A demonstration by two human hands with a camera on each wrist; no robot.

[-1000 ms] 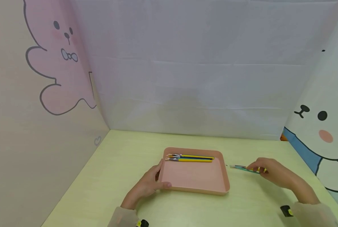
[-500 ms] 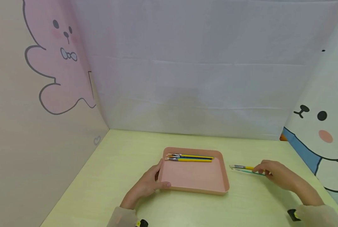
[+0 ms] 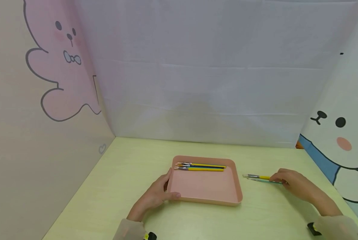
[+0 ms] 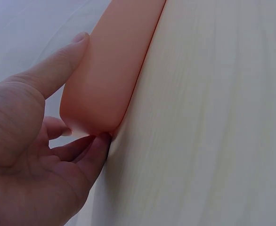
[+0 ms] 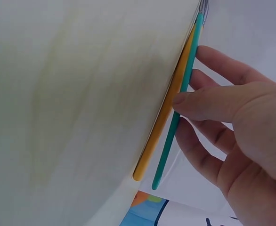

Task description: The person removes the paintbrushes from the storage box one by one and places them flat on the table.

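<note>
While the pink tray is being gripped at its near left corner by the left hand, the teal brush, lying beside the yellow brush right of the tray, is being pinched by the right hand; only the teal handle should be lifted.

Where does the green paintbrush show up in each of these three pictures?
Head: green paintbrush lies right of the pink tray, under the right hand.
Left wrist: not in view.
Right wrist: it runs down the middle, thumb on it.
Shared landmark: the yellow paintbrush beside it.
</note>
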